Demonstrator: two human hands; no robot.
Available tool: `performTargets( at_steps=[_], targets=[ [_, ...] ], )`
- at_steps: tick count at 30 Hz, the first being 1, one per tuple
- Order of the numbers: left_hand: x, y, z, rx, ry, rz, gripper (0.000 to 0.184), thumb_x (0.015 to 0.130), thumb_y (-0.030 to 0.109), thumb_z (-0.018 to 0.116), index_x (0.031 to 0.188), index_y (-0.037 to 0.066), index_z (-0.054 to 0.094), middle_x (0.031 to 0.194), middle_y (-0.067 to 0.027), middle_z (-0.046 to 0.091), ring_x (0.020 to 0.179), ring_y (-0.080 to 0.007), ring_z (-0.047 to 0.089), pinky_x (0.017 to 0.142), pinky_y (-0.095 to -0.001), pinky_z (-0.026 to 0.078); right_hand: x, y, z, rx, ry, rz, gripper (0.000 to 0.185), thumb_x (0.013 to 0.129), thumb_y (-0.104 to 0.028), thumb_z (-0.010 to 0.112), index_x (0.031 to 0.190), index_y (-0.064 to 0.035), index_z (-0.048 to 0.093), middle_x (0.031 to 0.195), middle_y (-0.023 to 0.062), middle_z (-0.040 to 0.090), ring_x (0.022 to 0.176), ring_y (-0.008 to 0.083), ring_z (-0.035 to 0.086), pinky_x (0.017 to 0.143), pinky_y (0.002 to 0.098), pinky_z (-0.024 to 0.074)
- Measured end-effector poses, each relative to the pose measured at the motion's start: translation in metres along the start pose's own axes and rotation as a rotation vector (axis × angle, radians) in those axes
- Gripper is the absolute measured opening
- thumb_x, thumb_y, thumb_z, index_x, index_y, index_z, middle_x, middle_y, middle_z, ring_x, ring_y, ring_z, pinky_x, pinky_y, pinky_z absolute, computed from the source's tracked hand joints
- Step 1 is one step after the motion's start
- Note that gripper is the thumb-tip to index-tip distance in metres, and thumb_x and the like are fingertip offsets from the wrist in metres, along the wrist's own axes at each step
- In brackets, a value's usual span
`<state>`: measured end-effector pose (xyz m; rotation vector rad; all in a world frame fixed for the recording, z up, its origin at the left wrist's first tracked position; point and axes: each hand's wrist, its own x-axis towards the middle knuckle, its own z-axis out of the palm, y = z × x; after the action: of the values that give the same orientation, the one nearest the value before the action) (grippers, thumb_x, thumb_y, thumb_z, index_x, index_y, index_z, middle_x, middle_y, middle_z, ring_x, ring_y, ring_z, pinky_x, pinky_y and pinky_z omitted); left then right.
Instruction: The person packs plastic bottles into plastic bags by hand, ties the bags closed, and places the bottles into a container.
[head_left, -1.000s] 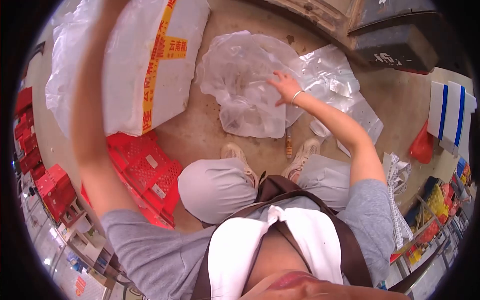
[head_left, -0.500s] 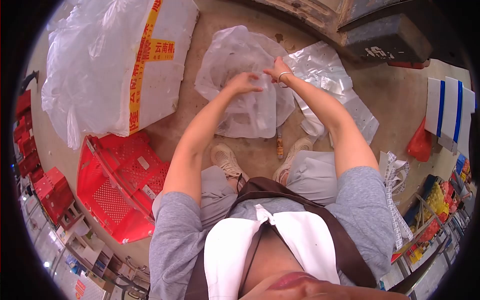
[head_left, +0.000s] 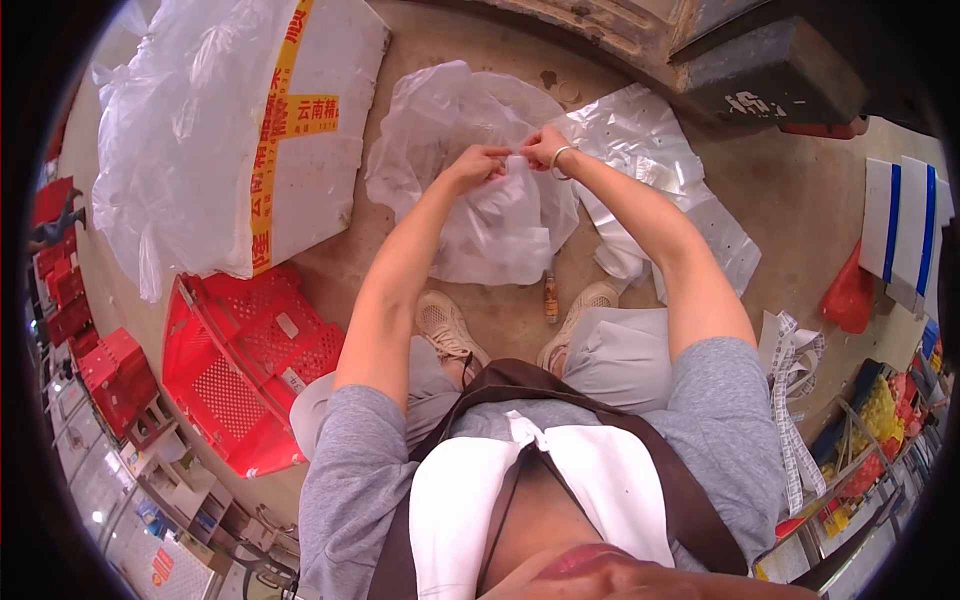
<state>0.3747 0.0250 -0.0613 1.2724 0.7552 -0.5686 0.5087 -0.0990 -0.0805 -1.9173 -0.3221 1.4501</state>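
A large translucent plastic bag [head_left: 480,238] lies spread on the floor in front of my feet. My left hand [head_left: 477,167] pinches the bag's gathered plastic at the middle. Close on its right, my right hand [head_left: 545,150], with a bracelet on the wrist, pinches the same plastic. A narrow gap lies between the two hands. Folds of the bag hang from the fingers toward me. Beside the bag on the right lie silvery clear plastic sheets [head_left: 655,150], touched by neither hand.
A white block wrapped in plastic with yellow printed tape [head_left: 318,115] stands at upper left. Red baskets [head_left: 250,370] are at my left. A small bottle [head_left: 551,298] lies between my shoes. Dark machinery [head_left: 775,75] is at upper right, a red bag [head_left: 848,295] at far right.
Both hands have drawn closer together, and their fingers have closed on the bag's plastic, which is now pulled up into a narrow gather. The view has shifted slightly.
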Motion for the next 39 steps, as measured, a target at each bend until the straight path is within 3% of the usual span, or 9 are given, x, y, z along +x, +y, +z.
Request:
performTargets(
  at_steps=[5,9,12,15,18,22,31,35,39],
  targets=[
    [-0.027,-0.006,0.014,-0.267,-0.196,0.018,0.043,0.078,0.007,0.056,0.121,0.006,0.052,0.09,0.002,0.06,0.072,-0.0032,0.051,0.063,-0.0178,0.042,-0.016,-0.007,0.012,-0.099,-0.061,-0.139,0.031,0.076,-0.017,0.067,0.101,-0.0005,0.057,0.07,0.0098,0.061,0.05,0.0138,0.057,0.048,0.0269,0.0473],
    [-0.059,0.001,0.019,-0.07,-0.086,0.146,0.052,0.077,0.008,0.059,0.127,0.007,0.044,0.088,0.0022,0.058,0.077,-0.0041,0.052,0.068,-0.0168,0.041,-0.046,-0.013,0.008,0.063,-0.186,-0.157,0.035,0.083,-0.022,0.061,0.112,-0.0066,0.05,0.079,0.0084,0.061,0.053,0.0132,0.057,0.047,0.0266,0.0453],
    [-0.075,-0.005,0.029,-0.136,-0.07,0.192,0.059,0.075,0.011,0.062,0.129,0.008,0.038,0.092,0.0013,0.056,0.083,-0.006,0.052,0.073,-0.0182,0.041,-0.068,-0.028,0.002,-0.286,-0.26,-0.262,0.036,0.087,-0.027,0.055,0.115,-0.0064,0.047,0.085,0.0108,0.062,0.056,0.0166,0.059,0.05,0.0305,0.0461],
    [-0.086,-0.013,0.038,-0.071,-0.046,0.236,0.057,0.076,0.013,0.066,0.126,0.005,0.038,0.098,-0.0016,0.055,0.089,-0.0091,0.054,0.078,-0.022,0.043,-0.057,0.0,0.009,-0.56,-0.179,-0.754,0.035,0.09,-0.032,0.05,0.108,-0.0031,0.051,0.082,0.0126,0.062,0.061,0.0199,0.061,0.057,0.0328,0.0471],
    [-0.081,-0.043,0.043,-0.039,0.024,0.268,0.05,0.077,0.017,0.068,0.118,0.002,0.045,0.103,-0.005,0.055,0.093,-0.0124,0.055,0.082,-0.0263,0.045,-0.072,0.0,0.011,-0.492,-0.321,-0.371,0.04,0.089,-0.038,0.048,0.101,-0.0008,0.058,0.087,0.0182,0.063,0.082,0.0338,0.061,0.073,0.0388,0.0463],
    [-0.084,-0.067,0.056,-0.15,-0.009,0.243,0.05,0.078,0.022,0.069,0.117,-0.002,0.049,0.114,-0.0085,0.051,0.102,-0.0149,0.052,0.089,-0.0282,0.042,-0.092,0.011,0.027,-0.381,-0.048,-0.59,0.033,0.086,-0.034,0.052,0.086,-0.0029,0.062,0.076,0.0178,0.062,0.074,0.0371,0.059,0.066,0.0413,0.0453],
    [-0.118,-0.055,0.08,-0.238,0.093,0.261,0.054,0.085,0.022,0.061,0.127,-0.002,0.041,0.12,-0.007,0.05,0.107,-0.0143,0.048,0.093,-0.0265,0.038,-0.125,0.005,0.034,-0.296,0.065,-0.625,0.024,0.08,-0.027,0.065,0.082,-0.0032,0.059,0.058,0.0066,0.052,0.056,0.0156,0.054,0.052,0.0322,0.0411],
    [-0.118,-0.065,0.068,-0.347,-0.092,0.228,0.044,0.088,0.017,0.055,0.127,0.0,0.043,0.119,-0.0027,0.051,0.105,-0.0106,0.049,0.09,-0.0262,0.039,-0.12,0.015,0.005,0.154,-0.517,-0.295,0.03,0.08,-0.031,0.067,0.083,-0.0026,0.06,0.06,-0.0007,0.052,0.056,0.0085,0.049,0.052,0.0249,0.0411],
    [-0.117,-0.068,0.074,-0.292,-0.127,0.317,0.039,0.089,0.013,0.053,0.125,0.002,0.044,0.118,-0.0014,0.051,0.105,-0.0096,0.048,0.09,-0.0257,0.039,-0.124,-0.002,-0.006,-0.436,-0.475,-0.461,0.029,0.078,-0.029,0.069,0.076,-0.0009,0.06,0.059,0.0057,0.052,0.054,0.0112,0.05,0.051,0.0271,0.0404]
  ],
)
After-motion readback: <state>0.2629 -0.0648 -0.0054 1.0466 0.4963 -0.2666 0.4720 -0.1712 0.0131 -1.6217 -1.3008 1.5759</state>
